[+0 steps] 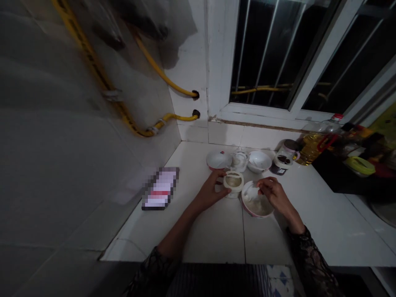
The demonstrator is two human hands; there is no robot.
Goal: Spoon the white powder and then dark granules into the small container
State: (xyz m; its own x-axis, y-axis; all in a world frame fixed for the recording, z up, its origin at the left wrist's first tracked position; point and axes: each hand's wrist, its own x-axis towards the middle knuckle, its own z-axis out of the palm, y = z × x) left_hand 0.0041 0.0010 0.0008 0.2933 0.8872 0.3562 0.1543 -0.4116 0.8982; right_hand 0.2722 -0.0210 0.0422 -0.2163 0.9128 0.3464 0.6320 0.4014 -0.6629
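Room leftward (phone aside); rear bowls block ahead.

The head view looks forward and down across the nearby counter.

White tiled counter. Left: a lit-screen device. Center: a bowl of pale contents, beside a cream-rimmed container. Far side, left to right: a shallow bowl, small white container, deeper bowl, dark-filled jar, oil bottle. Right: a black box.
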